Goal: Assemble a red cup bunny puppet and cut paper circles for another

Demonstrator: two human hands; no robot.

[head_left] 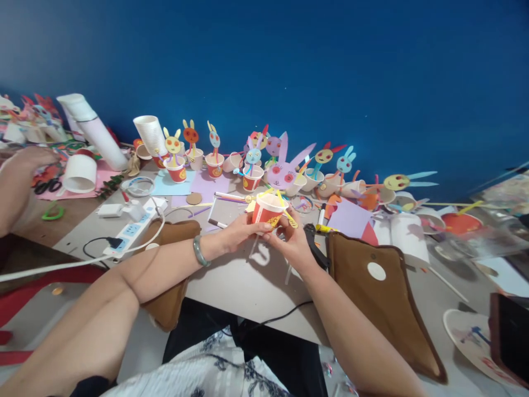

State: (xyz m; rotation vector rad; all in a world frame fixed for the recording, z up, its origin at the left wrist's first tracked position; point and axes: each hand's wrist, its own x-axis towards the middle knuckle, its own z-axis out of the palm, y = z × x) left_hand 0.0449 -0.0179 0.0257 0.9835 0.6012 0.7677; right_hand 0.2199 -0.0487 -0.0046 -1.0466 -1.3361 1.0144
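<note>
A red and white paper cup [264,210] with yellow markings is held up over the table between both my hands. My left hand [242,231] grips its left side and lower edge, with the thumb across the front. My right hand [294,240] closes on its right side. A purple paper rabbit head [282,172] with long ears and red eyes rises just behind the cup's rim. Yellow strips [281,197] stick up at the rim, and a yellow piece [291,220] hangs by my right fingers. The fingers behind the cup are hidden.
Several paper cups with rabbit heads [172,144] line the blue wall. A power strip [134,229] and brown padded bags [367,281] lie on either side. Purple paper [350,219] is at right. Another person's arm [20,176] reaches in at far left, near scissors [47,186].
</note>
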